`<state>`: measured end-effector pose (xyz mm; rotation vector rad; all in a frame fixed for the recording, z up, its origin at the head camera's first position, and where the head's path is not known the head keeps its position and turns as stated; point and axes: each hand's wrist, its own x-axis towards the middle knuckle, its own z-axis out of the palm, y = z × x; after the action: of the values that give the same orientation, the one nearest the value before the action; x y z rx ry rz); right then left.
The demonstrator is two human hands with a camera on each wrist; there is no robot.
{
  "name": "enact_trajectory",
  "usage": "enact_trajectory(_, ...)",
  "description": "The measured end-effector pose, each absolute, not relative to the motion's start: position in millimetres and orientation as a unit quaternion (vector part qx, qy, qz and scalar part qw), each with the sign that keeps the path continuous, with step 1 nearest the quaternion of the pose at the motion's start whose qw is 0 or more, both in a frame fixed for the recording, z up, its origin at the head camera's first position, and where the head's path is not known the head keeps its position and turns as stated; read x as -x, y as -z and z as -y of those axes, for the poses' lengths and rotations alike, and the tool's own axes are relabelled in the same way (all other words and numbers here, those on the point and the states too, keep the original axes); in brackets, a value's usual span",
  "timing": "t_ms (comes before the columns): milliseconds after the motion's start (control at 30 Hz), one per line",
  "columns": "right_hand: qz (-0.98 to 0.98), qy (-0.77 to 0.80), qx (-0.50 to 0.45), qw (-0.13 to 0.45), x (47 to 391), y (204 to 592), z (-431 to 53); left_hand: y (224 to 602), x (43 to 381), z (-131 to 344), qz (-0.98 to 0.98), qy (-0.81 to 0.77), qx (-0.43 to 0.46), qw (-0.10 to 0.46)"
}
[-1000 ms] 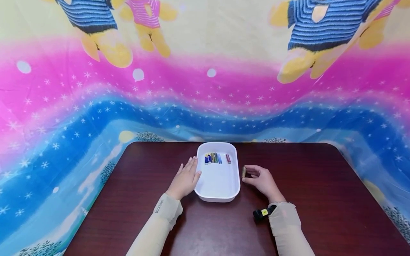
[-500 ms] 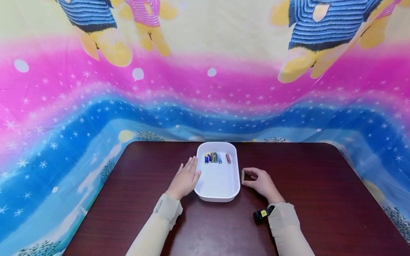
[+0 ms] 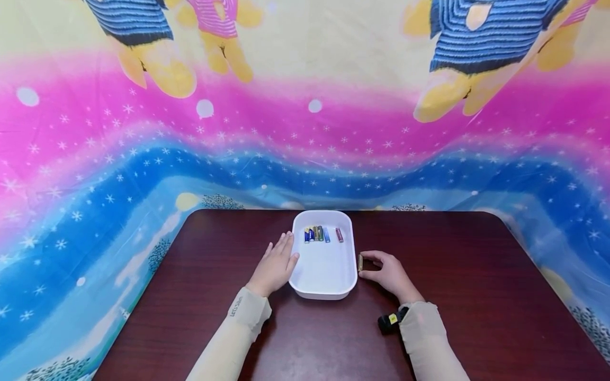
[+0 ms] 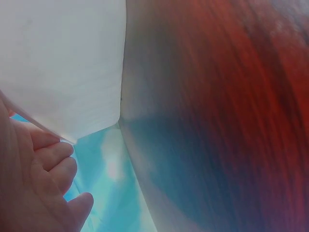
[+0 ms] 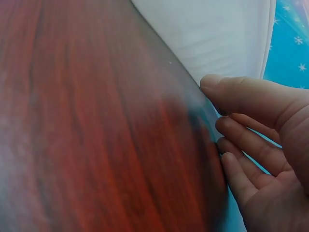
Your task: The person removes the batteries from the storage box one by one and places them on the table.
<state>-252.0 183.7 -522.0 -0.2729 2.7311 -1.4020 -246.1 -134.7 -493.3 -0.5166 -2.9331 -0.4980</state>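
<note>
Head view shows the half-closed right hand [image 3: 389,272] pinching one battery [image 3: 360,262], and beside this grip the tray [image 3: 322,271], which the straight-fingered left hand [image 3: 274,268] probably steadies.

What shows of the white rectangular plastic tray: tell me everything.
The white rectangular tray looks like smooth plastic, with rounded corners and raised walls. It sits upright on the dark reddish wood-look table. Coloured cylindrical batteries lie in its far half. The bare left hand touches its left side.
</note>
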Motion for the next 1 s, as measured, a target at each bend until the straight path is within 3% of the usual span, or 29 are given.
enact_trajectory(1000,-0.911,0.389,0.133,0.014,253.5,524.1,-181.9,495.3,247.5,135.5,0.971,0.167,0.164,0.046)
